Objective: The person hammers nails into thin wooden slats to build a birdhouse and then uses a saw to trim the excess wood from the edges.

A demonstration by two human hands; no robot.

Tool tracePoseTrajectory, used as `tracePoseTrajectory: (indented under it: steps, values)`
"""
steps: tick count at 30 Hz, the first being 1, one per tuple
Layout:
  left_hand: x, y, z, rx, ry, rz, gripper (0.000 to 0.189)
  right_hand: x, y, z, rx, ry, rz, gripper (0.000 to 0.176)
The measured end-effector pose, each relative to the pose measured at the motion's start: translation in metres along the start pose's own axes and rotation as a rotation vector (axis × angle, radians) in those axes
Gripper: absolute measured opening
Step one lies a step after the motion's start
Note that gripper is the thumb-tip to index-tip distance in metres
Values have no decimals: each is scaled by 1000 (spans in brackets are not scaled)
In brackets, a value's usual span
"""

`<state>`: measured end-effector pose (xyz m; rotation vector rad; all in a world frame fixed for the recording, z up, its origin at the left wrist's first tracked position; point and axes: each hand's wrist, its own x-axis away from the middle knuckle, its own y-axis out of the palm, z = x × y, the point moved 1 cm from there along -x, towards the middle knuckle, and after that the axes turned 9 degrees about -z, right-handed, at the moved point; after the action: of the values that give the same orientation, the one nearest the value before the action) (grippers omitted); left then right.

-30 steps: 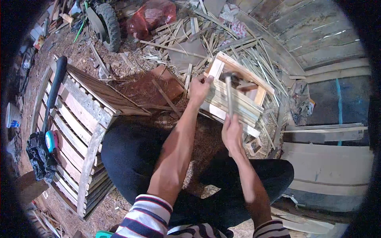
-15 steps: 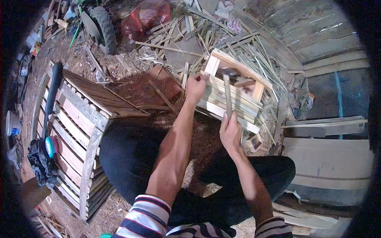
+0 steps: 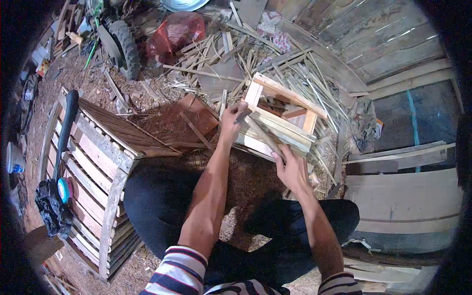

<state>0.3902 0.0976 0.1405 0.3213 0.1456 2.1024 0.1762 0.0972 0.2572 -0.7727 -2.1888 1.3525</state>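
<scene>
A small crate of pale wooden slats stands tilted in front of me, with an open frame on its upper side. My left hand is at the crate's left end, fingers closed and pinched against the slat ends; what is between them is too small to make out. In my right hand is a hammer, gripped by its wooden handle. The handle slants across the slats, and its dark head is close beside my left fingers.
A larger slatted crate stands at my left, bearing a dark long-handled tool, a round turquoise-and-pink item and black cloth. Scrap wood strips pile up behind. A wheel and red plastic bag lie farther back.
The hammer has swung down and left, from upright over the slats to its head beside my left fingers. In view, the crate and left hand sit slightly lower and further left.
</scene>
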Motion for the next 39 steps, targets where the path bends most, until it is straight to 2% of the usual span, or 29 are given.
tracePoseTrajectory:
  steps: [5,8,11,12,14,18,20,22,24,26,28,29,30,32,33,34,36,38,39]
  values:
    - [-9,-5,-17,119,-13,-2,42,-3,1,1,-51,-15,42,23]
    - [-15,-5,-28,228,-26,4,40,-11,-15,0,37,-50,26,25]
    - [-10,-6,-20,220,-68,-16,45,-23,-42,16,123,-52,-136,25]
    - [-9,-5,-17,240,-110,-13,41,-23,-46,22,125,-49,-140,25]
    - [-8,-1,-8,267,-143,-9,37,-25,-54,29,234,-207,-168,24]
    - [-4,-2,0,237,-163,-7,38,-28,-51,25,259,-219,-190,28]
    - [-2,-1,1,323,-234,-41,39,-36,-41,43,220,-233,-161,28]
    - [0,0,4,270,-184,-16,40,-40,-42,53,228,-221,-111,28]
    - [-6,-3,-2,284,-249,-10,39,-36,-47,44,287,-162,-128,26]
    - [-9,-4,-2,328,-226,-26,36,-32,-47,41,260,-325,-85,23]
    - [-1,-3,13,40,-269,22,32,-37,-44,47,189,-346,-41,22]
    - [-5,-1,4,198,-215,19,29,-39,-45,50,235,-278,-80,21]
    - [-7,-2,-3,194,-214,10,29,-40,-46,52,284,-208,-115,21]
    - [-9,-6,-5,283,-264,-36,27,-39,-45,51,229,-246,-89,21]
    - [-3,-2,6,173,-180,25,24,-38,-44,50,173,-288,-68,21]
    - [-5,-4,1,173,-181,25,24,-36,-43,50,117,-328,-49,21]
    - [-12,-10,-9,142,-193,-52,42,-32,-44,52,138,-300,-69,21]
    - [-11,-8,-12,178,-216,-44,41,-33,-48,52,189,-264,-116,21]
    - [-9,-7,-9,220,-240,-29,41,-31,-50,48,185,-315,-56,20]
